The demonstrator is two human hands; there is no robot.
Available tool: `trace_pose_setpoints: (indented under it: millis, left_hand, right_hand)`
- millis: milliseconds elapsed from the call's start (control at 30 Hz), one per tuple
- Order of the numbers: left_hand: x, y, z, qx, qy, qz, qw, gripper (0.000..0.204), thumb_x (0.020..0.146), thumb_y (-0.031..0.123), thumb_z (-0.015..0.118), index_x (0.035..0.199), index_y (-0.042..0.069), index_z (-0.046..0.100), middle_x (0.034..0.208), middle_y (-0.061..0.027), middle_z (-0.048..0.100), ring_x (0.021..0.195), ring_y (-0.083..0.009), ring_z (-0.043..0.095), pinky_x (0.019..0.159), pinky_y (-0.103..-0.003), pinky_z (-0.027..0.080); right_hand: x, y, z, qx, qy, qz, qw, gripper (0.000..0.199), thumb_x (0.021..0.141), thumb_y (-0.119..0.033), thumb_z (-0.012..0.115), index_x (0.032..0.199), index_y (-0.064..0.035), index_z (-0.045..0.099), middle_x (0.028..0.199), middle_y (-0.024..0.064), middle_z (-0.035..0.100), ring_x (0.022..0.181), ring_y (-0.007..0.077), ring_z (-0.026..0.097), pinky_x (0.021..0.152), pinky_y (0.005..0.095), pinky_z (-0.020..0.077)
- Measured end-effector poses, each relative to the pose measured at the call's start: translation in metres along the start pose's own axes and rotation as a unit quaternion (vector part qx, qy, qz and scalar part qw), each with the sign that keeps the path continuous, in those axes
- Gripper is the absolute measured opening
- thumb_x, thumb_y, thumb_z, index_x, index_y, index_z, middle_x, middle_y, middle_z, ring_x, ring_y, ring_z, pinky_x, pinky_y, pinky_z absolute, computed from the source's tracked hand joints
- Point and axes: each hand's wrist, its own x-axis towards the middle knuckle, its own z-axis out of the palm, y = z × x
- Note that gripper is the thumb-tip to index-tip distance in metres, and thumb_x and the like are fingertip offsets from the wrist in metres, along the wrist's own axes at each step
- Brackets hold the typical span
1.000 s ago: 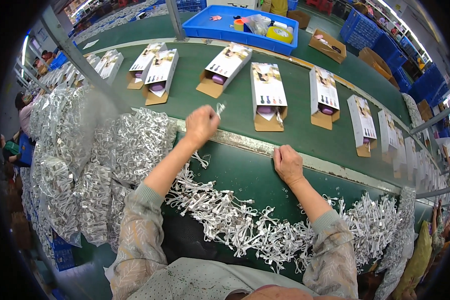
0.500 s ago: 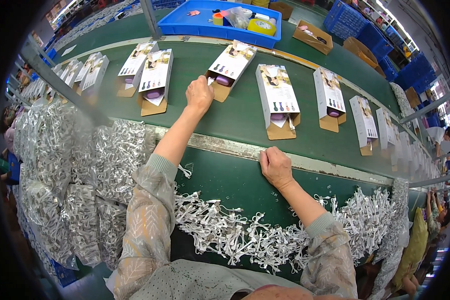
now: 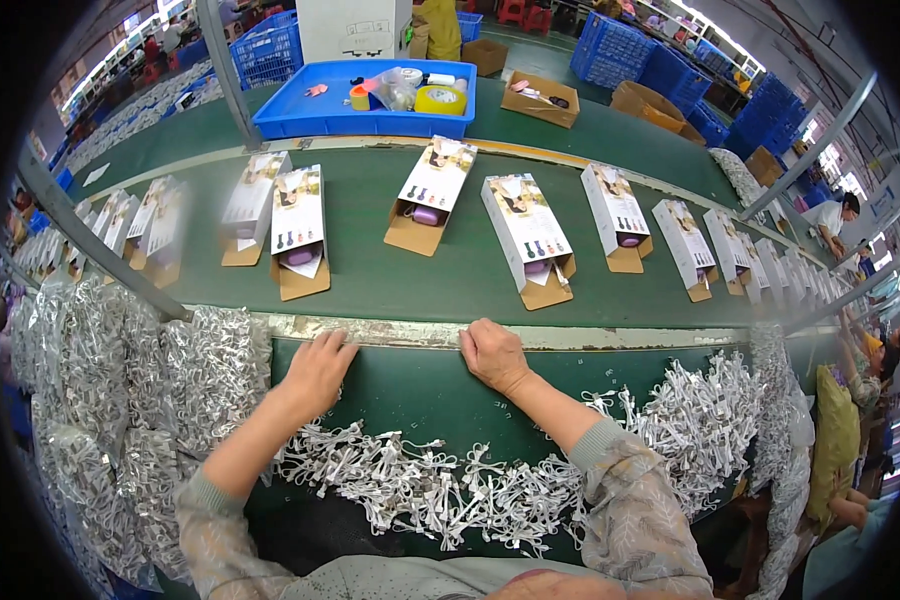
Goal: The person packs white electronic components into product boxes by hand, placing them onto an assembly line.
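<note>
1. My left hand (image 3: 315, 372) rests flat and empty on the surface (image 3: 410, 390), just past the white cables (image 3: 420, 485).
2. My right hand (image 3: 492, 352) lies loosely curled, holding nothing.
3. Open boxes (image 3: 525, 235) ride the belt (many look already filled).

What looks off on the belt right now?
The boxes lie at mixed angles: one tilts right, its neighbour tilts left. Cables sprawl loose below both hands, left and right, which rest empty by the belt edge.
</note>
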Motion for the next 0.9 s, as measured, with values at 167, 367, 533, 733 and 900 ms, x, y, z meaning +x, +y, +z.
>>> trace_pose_setpoints:
  millis: [167, 367, 533, 733, 900]
  left_hand:
    - [-0.088, 0.015, 0.027, 0.005, 0.035, -0.088, 0.995, 0.024, 0.069, 0.006, 0.063, 0.089, 0.001, 0.051, 0.096, -0.0151, 0.054, 0.090, -0.0291, 0.053, 0.073, -0.040, 0.046]
    - [-0.111, 0.022, 0.033, -0.112, 0.170, -0.178, 0.963, 0.015, 0.077, 0.019, 0.060, 0.077, 0.005, 0.054, 0.068, -0.0146, 0.059, 0.069, -0.0325, 0.060, 0.061, -0.043, 0.046]
    - [-0.048, -0.014, 0.040, -0.176, 0.259, -0.251, 0.916, 0.020, 0.080, 0.026, 0.061, 0.083, 0.006, 0.063, 0.068, -0.0175, 0.062, 0.069, -0.0360, 0.061, 0.064, -0.045, 0.047]
    - [0.098, -0.013, 0.052, -0.183, 0.250, -0.308, 0.900, 0.021, 0.078, 0.022, 0.063, 0.077, 0.001, 0.062, 0.078, -0.0225, 0.062, 0.079, -0.0395, 0.060, 0.072, -0.047, 0.047]
    - [0.155, 0.037, 0.056, -0.237, 0.330, -0.218, 0.887, 0.047, 0.079, 0.014, 0.059, 0.119, -0.003, 0.040, 0.113, -0.0252, 0.050, 0.101, -0.0413, 0.052, 0.083, -0.047, 0.044]
  right_hand:
    - [-0.019, -0.037, -0.016, -0.001, 0.000, -0.009, 1.000, 0.015, 0.080, -0.013, 0.058, 0.072, -0.0047, 0.049, 0.068, 0.0120, 0.052, 0.064, 0.0290, 0.057, 0.055, 0.0376, 0.0471]
    - [-0.045, -0.062, 0.001, 0.009, -0.007, -0.012, 1.000, 0.015, 0.080, -0.014, 0.057, 0.071, -0.0043, 0.050, 0.068, 0.0143, 0.053, 0.064, 0.0319, 0.056, 0.056, 0.0401, 0.0469]
    - [-0.049, -0.072, 0.013, -0.002, 0.009, 0.002, 1.000, 0.015, 0.080, -0.013, 0.058, 0.071, -0.0049, 0.050, 0.067, 0.0135, 0.052, 0.062, 0.0316, 0.056, 0.055, 0.0399, 0.0461]
    - [-0.041, -0.018, 0.001, -0.013, 0.016, 0.011, 1.000, 0.015, 0.080, -0.013, 0.058, 0.071, -0.0046, 0.050, 0.067, 0.0137, 0.052, 0.062, 0.0317, 0.056, 0.055, 0.0396, 0.0463]
    - [-0.040, 0.028, -0.020, 0.044, 0.030, -0.002, 0.999, 0.015, 0.080, -0.012, 0.057, 0.070, -0.0036, 0.050, 0.068, 0.0146, 0.052, 0.062, 0.0329, 0.055, 0.055, 0.0403, 0.0452]
